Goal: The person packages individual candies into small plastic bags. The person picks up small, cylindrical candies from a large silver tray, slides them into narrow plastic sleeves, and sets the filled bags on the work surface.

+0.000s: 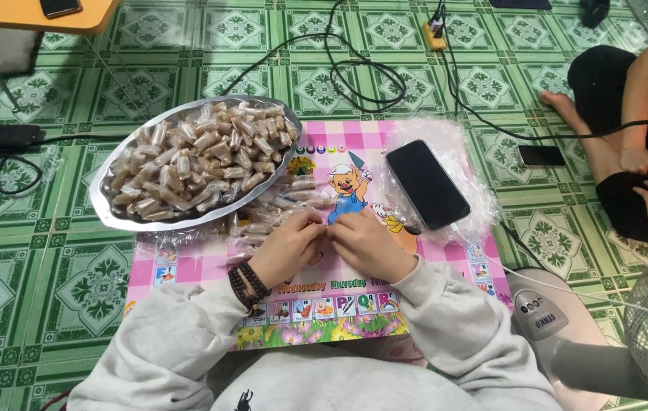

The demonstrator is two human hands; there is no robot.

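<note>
Grey sleeves are reaching forward over a pink cartoon mat (187,270) that is covering the green tiled floor. Both hands are meeting near the mat's middle: the left hand (287,245), wearing dark bead bracelets, and the right hand (369,242) are curling their fingers together around something small. It is probably one wrapped candy, but the fingers are hiding it, so I cannot tell for sure.

A loose pile of wrapped candies (274,209) is lying just beyond the left hand, close for easy picking. Overlapping the mat's far left corner, a silver tray (103,199) is holding a heaped mound of similar wrapped pieces. Toward the mat's far right edge, a dark phone (426,184) is resting on crinkled clear plastic (464,148).
</note>
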